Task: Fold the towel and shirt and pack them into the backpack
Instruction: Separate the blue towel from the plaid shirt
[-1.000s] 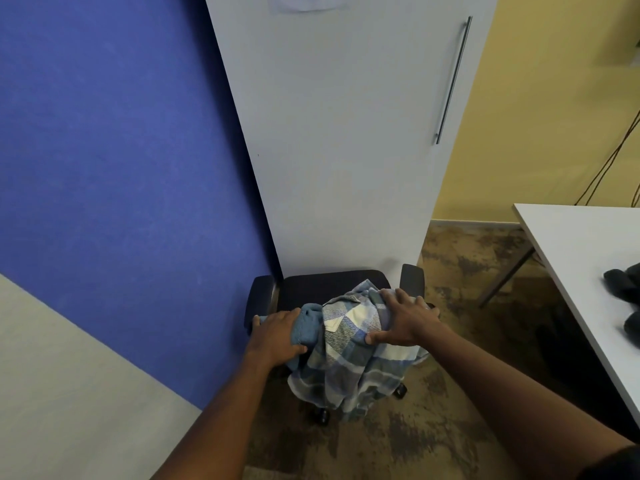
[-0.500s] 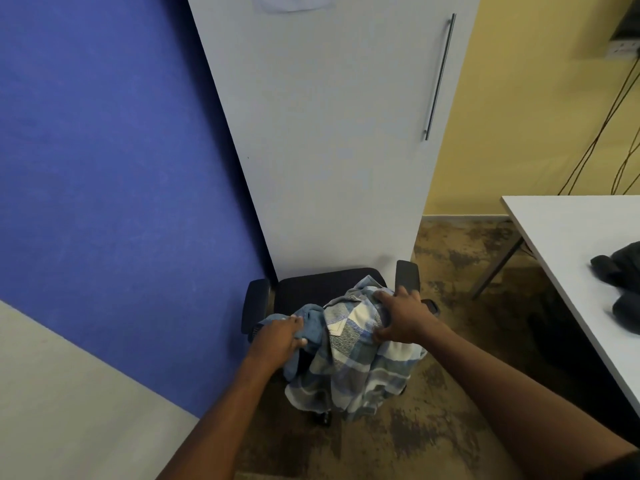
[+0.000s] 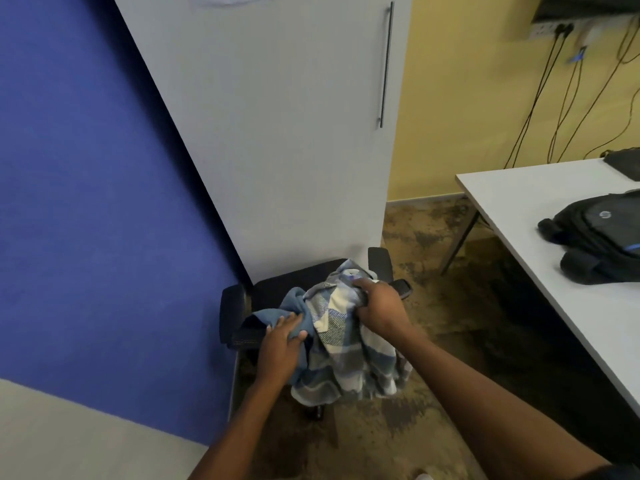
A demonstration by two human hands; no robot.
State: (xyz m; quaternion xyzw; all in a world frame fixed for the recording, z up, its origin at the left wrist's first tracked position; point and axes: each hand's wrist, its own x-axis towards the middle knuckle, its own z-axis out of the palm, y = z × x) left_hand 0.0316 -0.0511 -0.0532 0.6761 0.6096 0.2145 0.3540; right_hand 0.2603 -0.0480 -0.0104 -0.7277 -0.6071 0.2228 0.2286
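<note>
At the lower middle of the frame, the right hand (image 3: 377,311) grips the plaid shirt (image 3: 346,355) bunched on a black chair (image 3: 287,285). The left hand (image 3: 280,348) pinches the blue towel (image 3: 289,311) beside it. The black backpack (image 3: 602,237) lies on the white counter (image 3: 519,202) at right.

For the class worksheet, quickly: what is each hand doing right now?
Left hand: closed on the blue towel.
Right hand: closed, gripping the plaid shirt bunched on the chair.
</note>
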